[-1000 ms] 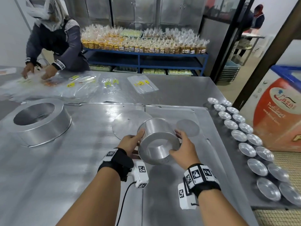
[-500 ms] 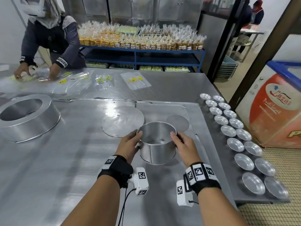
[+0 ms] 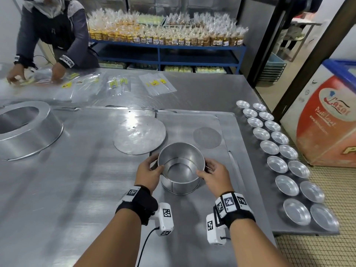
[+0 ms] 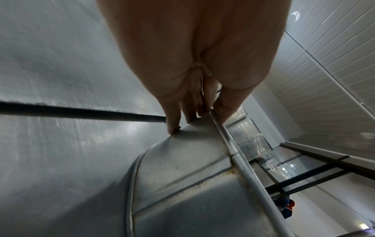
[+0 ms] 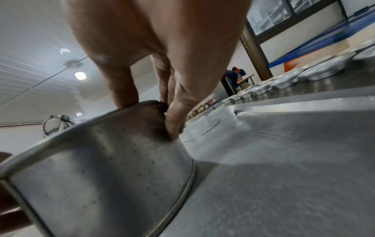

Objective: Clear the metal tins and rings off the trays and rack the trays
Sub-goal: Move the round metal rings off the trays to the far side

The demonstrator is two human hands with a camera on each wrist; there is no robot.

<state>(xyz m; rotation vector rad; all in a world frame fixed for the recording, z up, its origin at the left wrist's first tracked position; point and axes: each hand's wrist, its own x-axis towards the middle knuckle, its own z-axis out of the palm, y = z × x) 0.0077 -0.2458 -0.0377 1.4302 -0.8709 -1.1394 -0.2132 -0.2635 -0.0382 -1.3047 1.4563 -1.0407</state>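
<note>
A bottomless round metal ring (image 3: pixel 181 168) stands upright on the flat tray (image 3: pixel 227 182) in front of me. My left hand (image 3: pixel 149 173) grips its left rim, thumb over the edge, and my right hand (image 3: pixel 213 173) grips its right rim the same way. The left wrist view shows the ring's wall (image 4: pixel 182 184) with fingers (image 4: pixel 172 118) on the outside and a thumb on the rim. In the right wrist view the ring (image 5: pixel 101 168) is pinched at its rim. Two loose metal discs, a large one (image 3: pixel 139 134) and a small one (image 3: pixel 207 137), lie beyond it.
A big metal ring (image 3: pixel 27 130) sits at the left. Several small shallow tins (image 3: pixel 279 149) line the table's right edge in two rows. Another person (image 3: pixel 52 29) handles plastic bags at the far left. A freezer chest (image 3: pixel 327 120) stands to the right.
The ring was tilted on its side between my hands a second ago; it now stands upright on the tray, and both thumbs have hooked over its rim.
</note>
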